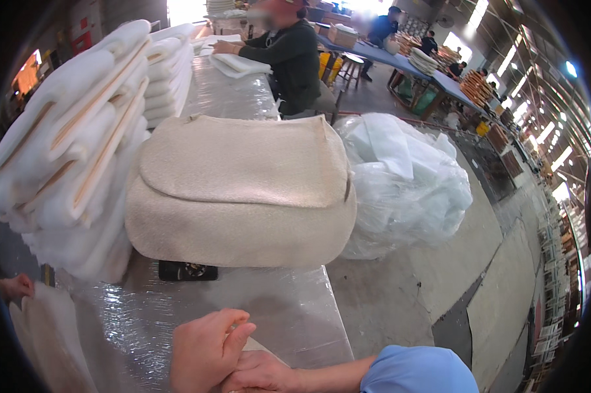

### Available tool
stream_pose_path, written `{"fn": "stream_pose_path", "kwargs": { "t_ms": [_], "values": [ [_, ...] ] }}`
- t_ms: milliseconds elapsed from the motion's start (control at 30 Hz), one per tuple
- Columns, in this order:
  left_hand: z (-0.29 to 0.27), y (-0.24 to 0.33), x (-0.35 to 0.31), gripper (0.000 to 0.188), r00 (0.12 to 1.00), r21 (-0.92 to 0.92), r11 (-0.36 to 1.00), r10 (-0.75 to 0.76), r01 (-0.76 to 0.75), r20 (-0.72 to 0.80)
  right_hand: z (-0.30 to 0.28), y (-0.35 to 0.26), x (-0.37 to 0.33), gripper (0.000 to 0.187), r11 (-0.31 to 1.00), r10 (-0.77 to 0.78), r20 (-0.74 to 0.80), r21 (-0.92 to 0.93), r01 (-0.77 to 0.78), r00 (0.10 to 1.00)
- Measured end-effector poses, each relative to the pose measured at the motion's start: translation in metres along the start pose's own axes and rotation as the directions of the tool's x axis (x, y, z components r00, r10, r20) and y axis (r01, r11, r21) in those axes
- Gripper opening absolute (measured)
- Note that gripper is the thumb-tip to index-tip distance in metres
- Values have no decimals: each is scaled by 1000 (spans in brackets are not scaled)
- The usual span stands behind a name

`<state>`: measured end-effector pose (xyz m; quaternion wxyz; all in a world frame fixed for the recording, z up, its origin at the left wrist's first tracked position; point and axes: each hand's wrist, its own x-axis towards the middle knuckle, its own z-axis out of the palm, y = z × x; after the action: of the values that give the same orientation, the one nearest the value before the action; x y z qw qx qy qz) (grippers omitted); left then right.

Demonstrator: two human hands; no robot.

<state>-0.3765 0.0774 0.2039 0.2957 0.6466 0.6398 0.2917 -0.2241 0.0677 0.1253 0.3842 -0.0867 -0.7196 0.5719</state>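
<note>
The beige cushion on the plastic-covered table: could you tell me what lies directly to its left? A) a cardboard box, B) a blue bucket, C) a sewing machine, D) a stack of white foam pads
D: a tall stack of white foam pads stands against the left side of the beige cushion.

I am looking into a large upholstery or cushion factory hall; long workbenches wrapped in clear plastic film (289, 308) run its length; white foam padding (79, 150) is stacked high along the bench's left edge; a finished beige cushion (240, 193) lies across its middle; a bulging clear plastic bag (407, 190) stands on the concrete floor (439, 275) off the right edge; other workers (289, 56) sit at benches beyond, under roof skylights (544, 131).
</note>
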Motion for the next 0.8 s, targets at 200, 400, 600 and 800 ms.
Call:
{"fn": "stream_pose_path", "kwargs": {
  "t_ms": [200,400,600,800],
  "values": [
    [4,1,5,20,996,-70,995,-73,77,53,-4,0,-2,11,1000,6,-29,20,-5,1000],
    [9,-10,6,21,1000,-52,998,-20,21,17,-5,4,5,14,992,-30,-39,118,34,999],
    [4,-7,4,30,997,-20,998,-51,52,60,0,6,3,16,996,-29,-21,82,30,999],
    [10,-5,-4,23,996,-37,995,-94,94,-1,-1,4,0,15,990,-71,-3,122,71,997]
  ]
}}
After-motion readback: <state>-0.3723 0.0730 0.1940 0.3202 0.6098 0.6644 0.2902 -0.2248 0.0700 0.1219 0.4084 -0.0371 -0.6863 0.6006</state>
